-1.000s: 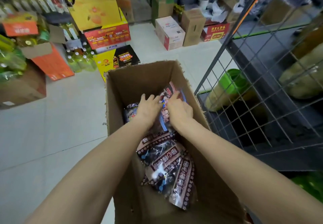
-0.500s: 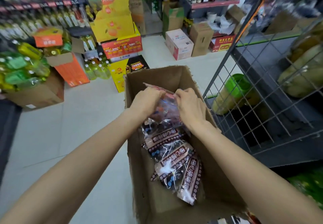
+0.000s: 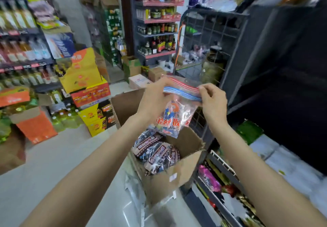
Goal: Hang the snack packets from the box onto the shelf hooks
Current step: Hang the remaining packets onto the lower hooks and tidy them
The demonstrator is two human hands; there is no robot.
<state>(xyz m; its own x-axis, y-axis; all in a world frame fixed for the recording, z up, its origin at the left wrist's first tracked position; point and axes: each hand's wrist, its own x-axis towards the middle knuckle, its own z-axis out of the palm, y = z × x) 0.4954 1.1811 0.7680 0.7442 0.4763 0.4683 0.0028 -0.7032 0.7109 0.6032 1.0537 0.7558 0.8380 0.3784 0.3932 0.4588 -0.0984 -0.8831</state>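
The snack packets (image 3: 155, 153) that remain lie stacked flat in the open cardboard box (image 3: 169, 179) on the floor, dark glossy wrappers overlapping one another. They look light and limp, with slick film that would slide under a loose touch. One clear bag (image 3: 175, 115) with red and blue print is raised above the box, hanging from its striped top strip. It sags and creases under its own contents, so it seems soft, light and likely crushable; the flat sealed strip looks like the firm place to hold, and probably where a hook goes through. The left hand (image 3: 155, 96) grips the strip's left end, and the right hand (image 3: 213, 99) pinches its right end between thumb and fingertips.
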